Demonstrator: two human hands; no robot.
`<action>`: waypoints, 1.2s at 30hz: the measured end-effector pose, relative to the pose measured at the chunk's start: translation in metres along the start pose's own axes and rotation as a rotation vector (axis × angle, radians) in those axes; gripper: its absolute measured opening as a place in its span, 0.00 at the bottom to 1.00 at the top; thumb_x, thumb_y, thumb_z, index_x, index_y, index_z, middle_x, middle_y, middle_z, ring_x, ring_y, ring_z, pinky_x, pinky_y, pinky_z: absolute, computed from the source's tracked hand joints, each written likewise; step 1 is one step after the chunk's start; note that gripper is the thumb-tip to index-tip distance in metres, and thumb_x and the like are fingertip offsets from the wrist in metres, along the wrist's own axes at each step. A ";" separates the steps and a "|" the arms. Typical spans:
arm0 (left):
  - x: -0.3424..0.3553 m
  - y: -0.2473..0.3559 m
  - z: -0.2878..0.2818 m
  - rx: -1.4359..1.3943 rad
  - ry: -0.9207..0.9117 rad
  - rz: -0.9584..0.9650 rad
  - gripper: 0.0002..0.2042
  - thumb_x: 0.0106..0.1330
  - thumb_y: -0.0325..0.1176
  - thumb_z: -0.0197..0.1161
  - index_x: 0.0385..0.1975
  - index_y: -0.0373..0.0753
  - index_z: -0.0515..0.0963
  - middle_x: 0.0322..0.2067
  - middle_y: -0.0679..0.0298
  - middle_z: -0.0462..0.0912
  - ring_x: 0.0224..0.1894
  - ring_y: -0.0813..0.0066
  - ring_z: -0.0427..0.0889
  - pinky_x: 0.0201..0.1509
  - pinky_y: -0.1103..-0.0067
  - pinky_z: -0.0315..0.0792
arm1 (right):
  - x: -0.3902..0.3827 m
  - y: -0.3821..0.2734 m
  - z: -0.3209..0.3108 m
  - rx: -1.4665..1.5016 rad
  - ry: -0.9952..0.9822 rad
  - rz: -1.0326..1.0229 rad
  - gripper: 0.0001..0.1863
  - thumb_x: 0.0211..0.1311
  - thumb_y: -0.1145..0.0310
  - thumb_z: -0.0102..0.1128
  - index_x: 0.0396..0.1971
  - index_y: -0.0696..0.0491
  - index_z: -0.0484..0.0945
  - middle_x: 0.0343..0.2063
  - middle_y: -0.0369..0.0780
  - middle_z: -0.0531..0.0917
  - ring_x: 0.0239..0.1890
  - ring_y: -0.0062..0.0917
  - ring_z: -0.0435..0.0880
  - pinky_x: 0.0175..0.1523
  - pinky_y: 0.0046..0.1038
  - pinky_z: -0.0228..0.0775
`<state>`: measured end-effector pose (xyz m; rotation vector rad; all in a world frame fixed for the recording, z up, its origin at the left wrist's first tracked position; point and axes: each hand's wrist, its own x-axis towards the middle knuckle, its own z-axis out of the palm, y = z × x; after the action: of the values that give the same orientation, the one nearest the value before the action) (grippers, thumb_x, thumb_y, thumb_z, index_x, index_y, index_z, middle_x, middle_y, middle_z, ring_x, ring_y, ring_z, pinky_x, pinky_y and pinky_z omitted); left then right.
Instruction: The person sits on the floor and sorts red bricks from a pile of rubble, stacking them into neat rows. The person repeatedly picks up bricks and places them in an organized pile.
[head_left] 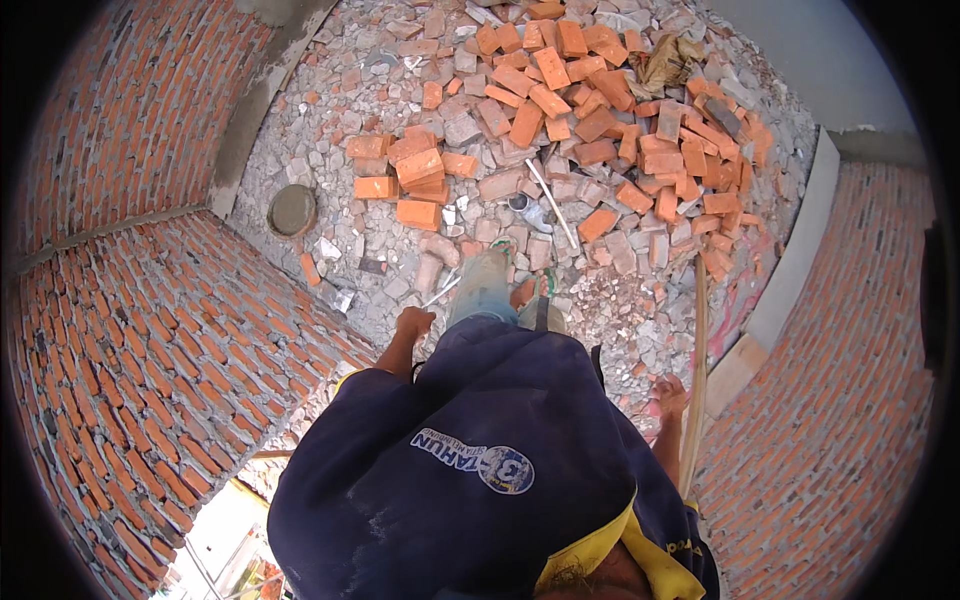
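Observation:
My left hand (415,322) is closed at my left side. From its fingers juts a thin pale tool (441,290), perhaps metal, pointing toward my legs; its exact kind is too small to make out. At my right side my right hand (671,394) hangs with its fingers loosely apart and nothing visible in it. A long wooden pole (700,370) stands just beside that hand, with no clear contact. Ahead of my feet lie a small stack of orange bricks (418,165) and a larger heap of loose bricks (600,110).
Broken rubble (640,320) covers the ground. A round container of grey mortar (293,211) sits at the left. Brick walls (150,350) rise on both sides. A pale stick (552,204) and a crumpled brown sack (668,64) lie among the bricks.

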<state>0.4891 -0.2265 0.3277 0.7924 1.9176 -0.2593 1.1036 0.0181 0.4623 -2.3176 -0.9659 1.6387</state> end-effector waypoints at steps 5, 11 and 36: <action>0.006 0.036 -0.036 -0.203 0.124 0.038 0.15 0.58 0.38 0.65 0.45 0.46 0.80 0.33 0.58 0.85 0.38 0.63 0.85 0.38 0.68 0.77 | 0.058 -0.127 -0.016 -0.006 0.087 -0.308 0.22 0.63 0.71 0.58 0.57 0.55 0.70 0.35 0.34 0.81 0.33 0.20 0.81 0.34 0.22 0.72; 0.036 0.075 -0.128 -0.897 0.481 -0.029 0.20 0.63 0.37 0.63 0.51 0.31 0.76 0.35 0.61 0.84 0.33 0.74 0.83 0.29 0.79 0.74 | 0.077 -0.187 0.070 -0.371 -0.154 -0.616 0.27 0.60 0.63 0.62 0.57 0.59 0.68 0.32 0.36 0.82 0.31 0.19 0.80 0.34 0.20 0.71; 0.128 0.073 -0.249 -1.104 0.334 -0.061 0.19 0.63 0.38 0.65 0.49 0.34 0.76 0.33 0.65 0.82 0.31 0.79 0.81 0.27 0.83 0.70 | 0.077 -0.197 0.178 -0.709 -0.167 -0.366 0.24 0.50 0.65 0.71 0.48 0.57 0.78 0.33 0.47 0.86 0.36 0.32 0.86 0.44 0.31 0.76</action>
<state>0.3185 0.0058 0.3464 0.0170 1.9899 0.8888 0.8790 0.1736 0.4212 -2.1643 -2.1466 1.5080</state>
